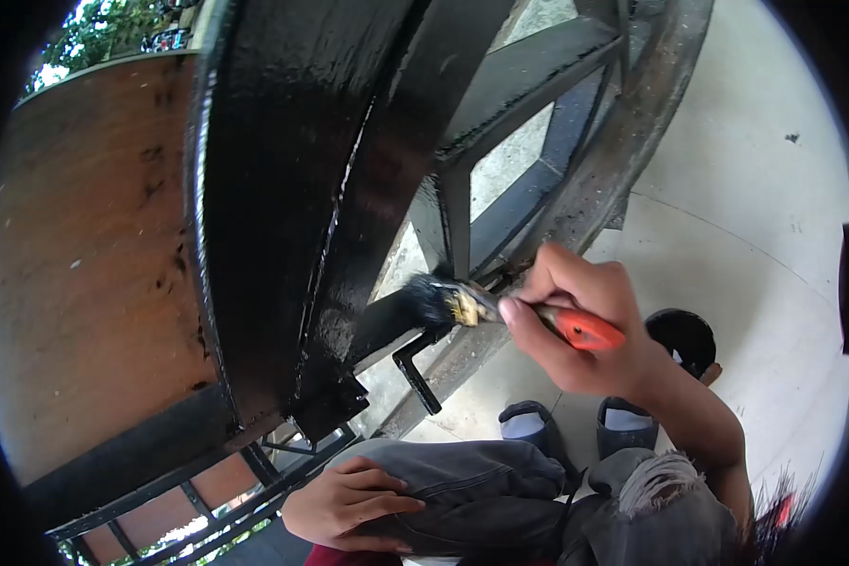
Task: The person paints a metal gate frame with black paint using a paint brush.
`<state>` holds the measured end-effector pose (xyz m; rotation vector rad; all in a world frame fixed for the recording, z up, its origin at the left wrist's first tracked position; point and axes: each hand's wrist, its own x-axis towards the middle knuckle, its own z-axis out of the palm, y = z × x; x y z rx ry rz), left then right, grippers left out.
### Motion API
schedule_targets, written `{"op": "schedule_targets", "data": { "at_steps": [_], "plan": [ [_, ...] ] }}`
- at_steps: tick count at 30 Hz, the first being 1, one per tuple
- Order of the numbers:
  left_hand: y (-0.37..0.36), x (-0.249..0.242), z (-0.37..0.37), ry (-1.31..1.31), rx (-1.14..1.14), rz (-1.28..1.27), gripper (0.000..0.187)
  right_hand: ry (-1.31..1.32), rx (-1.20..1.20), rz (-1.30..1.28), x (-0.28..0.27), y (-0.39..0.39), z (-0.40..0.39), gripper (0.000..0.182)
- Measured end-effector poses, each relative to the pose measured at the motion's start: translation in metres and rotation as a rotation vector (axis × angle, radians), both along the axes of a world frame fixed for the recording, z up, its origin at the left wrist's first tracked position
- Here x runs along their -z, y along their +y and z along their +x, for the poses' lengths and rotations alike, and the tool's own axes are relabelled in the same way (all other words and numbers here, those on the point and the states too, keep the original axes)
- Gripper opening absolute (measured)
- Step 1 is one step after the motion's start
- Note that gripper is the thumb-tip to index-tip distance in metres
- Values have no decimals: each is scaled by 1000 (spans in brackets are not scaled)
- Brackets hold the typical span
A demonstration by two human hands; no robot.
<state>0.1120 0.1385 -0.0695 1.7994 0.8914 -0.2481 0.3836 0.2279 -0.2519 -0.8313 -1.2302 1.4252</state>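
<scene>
One paintbrush, two hands, two shoes, one metal frame.

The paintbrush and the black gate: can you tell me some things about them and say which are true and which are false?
1. The right hand holds a paintbrush with an orange handle. True.
2. The bristles are covered in white paint. False: they are black, like the wet, shiny metal frame.
3. The left hand rests on the person's knee. True: it lies on grey trousers and holds nothing.
4. The left hand grips a paint can. False: a dark round container sits on the concrete floor beyond the right hand, untouched.
5. A brown panel stands left of the black frame. True.
</scene>
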Motion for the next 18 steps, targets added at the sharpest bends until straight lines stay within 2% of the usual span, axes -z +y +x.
{"op": "schedule_targets", "data": {
  "at_steps": [3, 7, 9, 11, 12, 16, 17, 18],
  "plan": [
    [8, 7, 2, -27, 22, 7, 52, 70, 27, -12, -8, -4, 10, 22],
    [17, 12, 6, -35, 21, -9, 51, 331, -151, -97, -8, -12, 2, 23],
    [14, 14, 7, -39, 6, 0, 51, 400, -143, -106, -4, -9, 2, 22],
    [15, 14, 7, -51, 11, -8, 51, 558, -165, -489, -16, 4, 16, 20],
    [14, 13, 7, -36, 11, -4, 51, 596, -154, -522, -20, 6, 14, 18],
    [9, 12, 7, -64, -23, -2, 50, 613, -223, -349, -10, -5, 0, 20],
    [8, 11, 7, -61, -26, 2, 50, 613, -223, -346, -11, -1, 4, 20],
    [6, 10, 7, -61, -25, 8, 50, 603, -207, -454, -15, 4, 11, 19]
  ]
}}
